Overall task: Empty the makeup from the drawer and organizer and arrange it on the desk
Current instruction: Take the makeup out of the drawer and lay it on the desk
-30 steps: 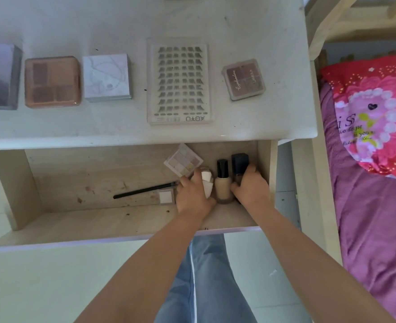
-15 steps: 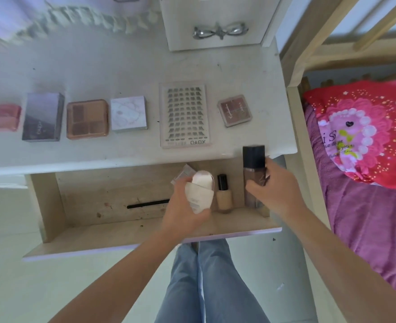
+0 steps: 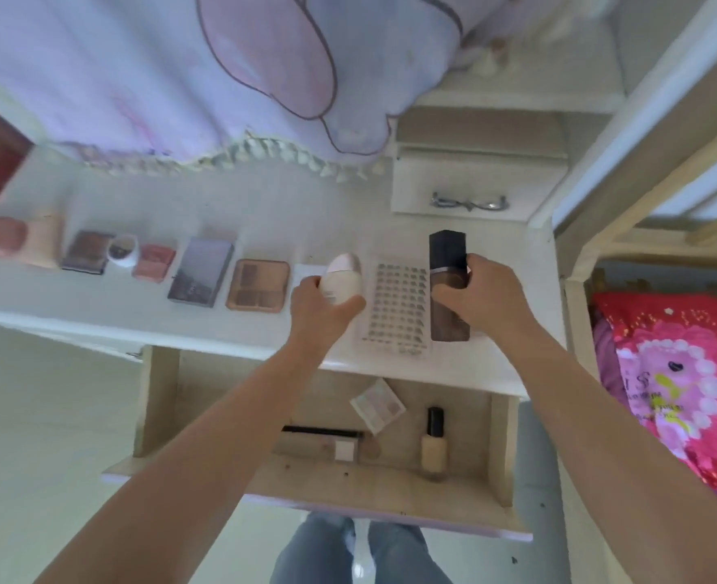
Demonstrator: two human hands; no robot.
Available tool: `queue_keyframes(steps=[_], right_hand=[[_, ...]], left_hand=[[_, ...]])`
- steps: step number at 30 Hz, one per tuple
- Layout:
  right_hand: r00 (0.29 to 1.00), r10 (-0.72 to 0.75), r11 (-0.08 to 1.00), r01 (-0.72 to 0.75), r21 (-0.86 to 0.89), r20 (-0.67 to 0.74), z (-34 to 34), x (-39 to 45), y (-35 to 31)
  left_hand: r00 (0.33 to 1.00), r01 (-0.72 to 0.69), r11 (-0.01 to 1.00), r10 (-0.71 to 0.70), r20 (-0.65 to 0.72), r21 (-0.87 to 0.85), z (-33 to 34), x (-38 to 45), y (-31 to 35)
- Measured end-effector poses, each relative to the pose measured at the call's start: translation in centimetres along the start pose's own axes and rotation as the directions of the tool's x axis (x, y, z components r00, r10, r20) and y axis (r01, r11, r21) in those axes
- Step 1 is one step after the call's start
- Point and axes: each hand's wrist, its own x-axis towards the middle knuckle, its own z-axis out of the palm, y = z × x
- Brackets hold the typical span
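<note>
Both hands full: left hand (image 3: 320,307) grips white tube (image 3: 342,280), right hand (image 3: 481,299) grips dark bottle (image 3: 447,284); set each upright just beyond lash tray (image 3: 398,309).

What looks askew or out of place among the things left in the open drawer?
Nothing is spilled or broken. The pale palette lies at an angle at the back of the drawer, and the black brush lies loose across the floor; the foundation bottle stands upright.

Two bottles are in hand, a white one (image 3: 343,280) and a dark one (image 3: 448,284), one pale bottle (image 3: 433,445) and one brush (image 3: 322,432) lie in the drawer (image 3: 390,491).
</note>
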Motion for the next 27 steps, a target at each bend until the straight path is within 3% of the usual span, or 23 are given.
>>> queue_keyframes(steps=[4,12,20,27], right_hand=[[0.996,-0.060,0.997,0.056,0.054,0.072,2.4,2.7,-6.0],[0.967,-0.138,0.990,0.142,-0.004,0.214,10.7,7.3,-20.1],[0.962,-0.038,0.996,0.057,-0.064,0.271,23.3,13.1,-34.3],[0.943,0.033,0.994,0.005,-0.110,0.331,29.4,17.9,-40.2]], left_hand=[[0.984,0.027,0.987,0.002,-0.177,0.158,-6.6,2.7,-0.4],[0.945,0.101,0.951,0.001,-0.327,0.293,-22.7,10.1,-4.1],[0.967,0.058,0.887,0.063,-0.245,0.458,-37.8,22.1,-9.0],[0.976,-0.061,0.769,0.179,-0.123,0.637,-43.5,29.5,-9.7]])
